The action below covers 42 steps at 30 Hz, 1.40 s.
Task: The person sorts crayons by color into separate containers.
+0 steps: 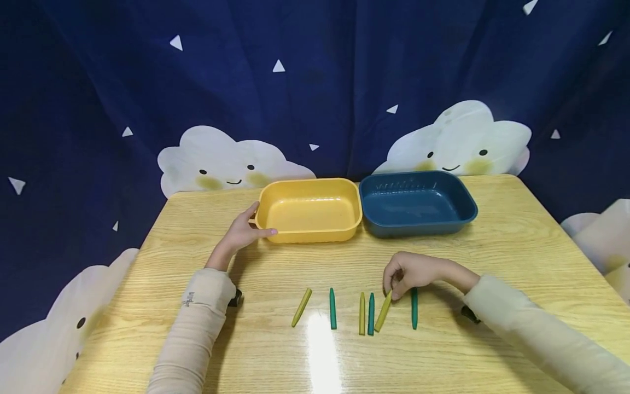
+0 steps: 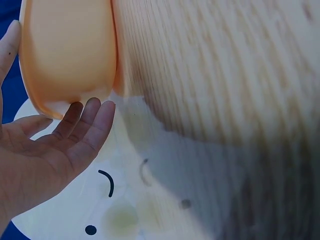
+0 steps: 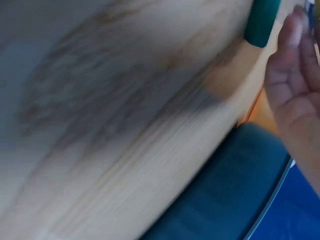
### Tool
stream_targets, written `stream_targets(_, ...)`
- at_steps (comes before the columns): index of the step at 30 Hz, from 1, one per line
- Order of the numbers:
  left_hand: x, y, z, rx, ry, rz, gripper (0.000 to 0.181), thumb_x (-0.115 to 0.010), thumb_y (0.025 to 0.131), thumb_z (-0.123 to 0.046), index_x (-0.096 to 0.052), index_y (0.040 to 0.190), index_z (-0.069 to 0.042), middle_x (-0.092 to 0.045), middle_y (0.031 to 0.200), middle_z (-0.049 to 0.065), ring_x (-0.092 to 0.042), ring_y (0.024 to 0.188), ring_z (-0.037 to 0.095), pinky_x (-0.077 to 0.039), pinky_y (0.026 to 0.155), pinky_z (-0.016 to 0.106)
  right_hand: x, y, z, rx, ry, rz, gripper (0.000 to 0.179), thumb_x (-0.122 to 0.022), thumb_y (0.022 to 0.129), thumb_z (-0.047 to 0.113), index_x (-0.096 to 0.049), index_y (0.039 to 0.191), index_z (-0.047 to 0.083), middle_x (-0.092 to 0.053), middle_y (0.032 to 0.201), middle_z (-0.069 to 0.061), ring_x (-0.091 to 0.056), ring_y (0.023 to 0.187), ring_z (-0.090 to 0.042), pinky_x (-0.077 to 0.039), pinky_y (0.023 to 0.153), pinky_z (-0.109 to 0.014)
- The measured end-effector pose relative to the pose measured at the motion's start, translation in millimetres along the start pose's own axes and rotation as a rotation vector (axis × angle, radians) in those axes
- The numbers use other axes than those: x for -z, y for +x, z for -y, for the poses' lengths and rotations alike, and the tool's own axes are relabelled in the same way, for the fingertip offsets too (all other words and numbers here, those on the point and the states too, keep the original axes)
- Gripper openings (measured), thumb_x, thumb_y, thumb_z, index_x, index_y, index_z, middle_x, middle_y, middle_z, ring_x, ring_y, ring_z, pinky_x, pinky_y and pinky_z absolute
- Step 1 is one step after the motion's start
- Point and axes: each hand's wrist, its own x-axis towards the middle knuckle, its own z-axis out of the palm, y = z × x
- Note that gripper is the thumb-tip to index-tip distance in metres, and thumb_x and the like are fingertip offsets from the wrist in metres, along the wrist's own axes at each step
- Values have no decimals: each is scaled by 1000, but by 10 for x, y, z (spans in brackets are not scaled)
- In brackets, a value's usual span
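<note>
My left hand (image 1: 242, 229) is at the left end of a yellow plastic basket (image 1: 315, 236); its thumb lies along the front rim. In the left wrist view the fingers (image 2: 92, 131) are extended and meet the basket's end. My right hand (image 1: 418, 269) pinches the upper end of a yellow crayon (image 1: 383, 313) between thumb and fingertips. Just to the right of those fingertips lies a green crayon (image 1: 414, 311), partly behind the hand. Left of the pinched one are a blue-green crayon (image 1: 371, 314) and a second yellow crayon (image 1: 362, 314), side by side.
A dark blue basket (image 1: 418, 229) stands against the yellow one's right side. Further left on the wooden table (image 1: 266, 355) lie another green crayon (image 1: 333, 310) and a slanted yellow crayon (image 1: 302, 308). A dark blue curtain (image 1: 315, 98) with clouds hangs behind the table.
</note>
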Motion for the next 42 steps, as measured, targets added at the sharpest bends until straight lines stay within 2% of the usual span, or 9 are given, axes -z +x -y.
stream_targets(4, 21, -100, -160, 11, -7, -3, 97, -75, 76, -17, -8, 145, 1, -33, 135, 27, -50, 104, 38, -41, 90, 43, 58, -53, -8, -12, 141, -41, 8, -66, 80, 4, -67, 85, -3, -64, 71, -18, -57, 61, -8, -49, 50, -28)
stream_targets(9, 19, -212, -318, 24, -4, -2, 91, -70, 79, -11, -7, 144, 4, -32, 135, 29, -49, 106, 40, -40, 92, 45, 140, -78, 8, 1, 174, -154, 8, -63, 82, 0, -64, 87, -6, -64, 73, -16, -55, 63, -6, -48, 52, -30)
stream_targets(12, 21, -192, -291, 20, -7, 3, 92, -71, 79, -12, -7, 144, 4, -33, 134, 30, -51, 103, 39, -42, 90, 44, 197, -68, 37, 8, 168, -224, 10, -64, 82, 0, -63, 88, -8, -64, 75, -17, -58, 65, -9, -50, 56, -32)
stream_targets(16, 19, -88, -128, 20, -20, -1, 98, -74, 76, -18, -7, 145, 0, -35, 133, 27, -53, 99, 36, -45, 85, 40, 286, -34, 103, -14, 167, -307, 12, -64, 82, 1, -64, 90, -9, -64, 76, -22, -61, 67, -20, -51, 59, -35)
stream_targets(21, -5, 7, 22, 13, 5, -21, 100, -76, 75, -23, -9, 146, -4, -38, 132, 23, -53, 99, 33, -45, 85, 39, 408, 25, 182, -69, 229, -420, 18, -64, 83, 1, -62, 94, -13, -67, 80, -13, -63, 74, -24, -52, 65, -36)
stream_targets(26, -12, 17, 25, 0, 25, -27, 100, -76, 74, -22, -10, 145, -2, -39, 131, 23, -53, 99, 33, -44, 87, 40, 516, 106, 233, -114, 342, -526, 12, -64, 83, 2, -66, 93, -4, -68, 80, -7, -64, 74, -19, -53, 67, -32)
stream_targets(30, -3, 8, 18, 8, 28, -23, 100, -77, 74, -22, -10, 145, -2, -38, 132, 23, -53, 101, 34, -43, 89, 41, 593, 182, 277, -109, 437, -556, 13, -62, 84, 0, -69, 90, 8, -68, 79, -6, -64, 74, -18, -53, 67, -32)
stream_targets(35, 6, 13, 13, 16, 37, -26, 99, -76, 74, -23, -10, 146, -3, -38, 133, 22, -52, 103, 34, -42, 90, 41, 700, 292, 344, -119, 515, -588, 13, -61, 84, -1, -70, 91, 7, -67, 82, -5, -64, 74, -17, -52, 69, -31)
stream_targets(42, -2, 25, -16, -11, 48, -23, 96, -77, 74, -19, -14, 145, 0, -41, 129, 24, -51, 102, 35, -44, 87, 41, 870, 472, 416, -75, 643, -635, 19, -56, 86, -5, -70, 89, 7, -67, 81, -7, -64, 74, -17, -52, 69, -28)
